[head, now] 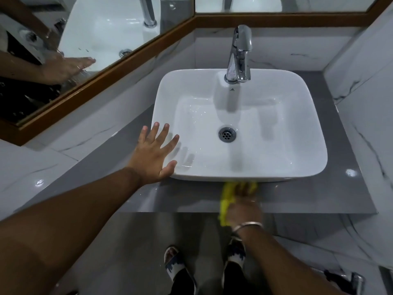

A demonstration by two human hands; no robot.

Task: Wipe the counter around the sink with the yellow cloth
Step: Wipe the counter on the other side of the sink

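Two hands in the head view, only one working. Right hand [244,206] is closed on the cloth [225,202], bunched yellow, pressed onto the surface [191,196] on the front strip, w/ the far end of the cloth touching the sink [240,124] base near the middle of the front edge. Hand is blurred, so likely mid-wipe; a bangle [247,225] sits on that wrist. Left hand [154,154] is spread flat, fingers apart, holding nothing; thumb at the sink's front-left corner, fingers reaching over the rim, prob. bracing. Faucet [239,54] at the sink's back edge, drain [227,134] mid-basin, basin looks wet. Mirror [63,50] along the left wall shows the left hand.

Judgement: front strip is in hand; left, right & back strips around the sink show no sign either way.

Risks: cloth hangs partly off the front edge of the surface, so a loose grip could drop it to the floor near the feet. Wadded cloth covers little, so streaks or missed bits tight against the sink base are likely. Narrow gaps at the right edge & behind the faucet may get skipped. Wet rim could let the bracing hand slip.
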